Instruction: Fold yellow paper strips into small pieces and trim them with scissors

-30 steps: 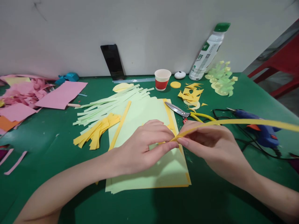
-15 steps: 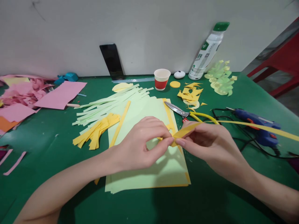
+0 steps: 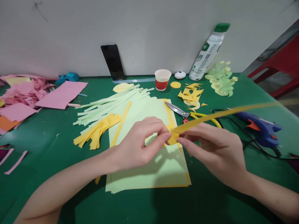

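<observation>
A long yellow paper strip (image 3: 205, 119) has a small folded end, held above a stack of pale green paper sheets (image 3: 140, 182). My left hand (image 3: 142, 141) pinches that folded end between thumb and fingertips. From the right, my right hand (image 3: 215, 152) has its thumb at the fold's edge and its fingers behind the strip. The strip's long tail rises over these fingers and runs off to the right, blurred. Scissors (image 3: 177, 109) with red and yellow handles lie just beyond the right hand.
Yellow strips (image 3: 100, 129) and pale green strips (image 3: 112, 102) lie left. Behind are a phone (image 3: 113, 62), a paper cup (image 3: 163, 80), a white case (image 3: 180, 75) and a bottle (image 3: 209, 53). A blue glue gun (image 3: 259, 127) with black cord lies right; pink paper (image 3: 62, 95) is far left.
The strip's tail has swung upward on the right. My right hand has shifted slightly right, and more of the folded end shows between the hands.
</observation>
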### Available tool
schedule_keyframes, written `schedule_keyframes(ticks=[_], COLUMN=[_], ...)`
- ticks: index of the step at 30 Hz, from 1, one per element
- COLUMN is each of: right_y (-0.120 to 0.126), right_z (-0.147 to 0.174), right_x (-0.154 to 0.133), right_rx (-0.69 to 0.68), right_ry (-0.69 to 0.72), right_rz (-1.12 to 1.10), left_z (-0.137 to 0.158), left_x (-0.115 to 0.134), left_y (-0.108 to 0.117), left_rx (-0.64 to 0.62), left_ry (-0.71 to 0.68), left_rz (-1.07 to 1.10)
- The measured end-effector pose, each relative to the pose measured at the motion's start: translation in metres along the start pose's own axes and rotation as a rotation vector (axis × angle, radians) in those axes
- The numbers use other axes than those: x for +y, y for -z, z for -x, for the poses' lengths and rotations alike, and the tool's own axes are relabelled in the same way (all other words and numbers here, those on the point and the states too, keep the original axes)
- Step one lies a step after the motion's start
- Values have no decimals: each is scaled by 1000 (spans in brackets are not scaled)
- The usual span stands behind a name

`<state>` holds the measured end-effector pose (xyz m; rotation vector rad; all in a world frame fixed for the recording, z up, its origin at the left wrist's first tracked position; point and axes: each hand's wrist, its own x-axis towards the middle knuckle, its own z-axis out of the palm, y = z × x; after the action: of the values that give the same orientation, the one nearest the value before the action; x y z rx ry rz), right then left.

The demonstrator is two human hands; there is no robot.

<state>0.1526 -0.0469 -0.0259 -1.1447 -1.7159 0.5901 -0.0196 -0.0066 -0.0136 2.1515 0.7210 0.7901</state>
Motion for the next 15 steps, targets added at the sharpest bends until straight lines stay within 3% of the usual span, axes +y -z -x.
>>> schedule_keyframes(ticks=[4, 10, 15], right_y=[1, 5, 18], right_z=[0, -8, 1], right_x=[5, 12, 26], right_rx=[-41, 5, -165], right_ry=[175, 604, 703], right_rz=[52, 374, 573], left_z=[-1, -4, -5], left_x=[0, 4, 2], left_y=[1, 3, 3], left_rx=[-29, -111, -241], left_ry=[95, 302, 422], left_rz=[131, 323, 503])
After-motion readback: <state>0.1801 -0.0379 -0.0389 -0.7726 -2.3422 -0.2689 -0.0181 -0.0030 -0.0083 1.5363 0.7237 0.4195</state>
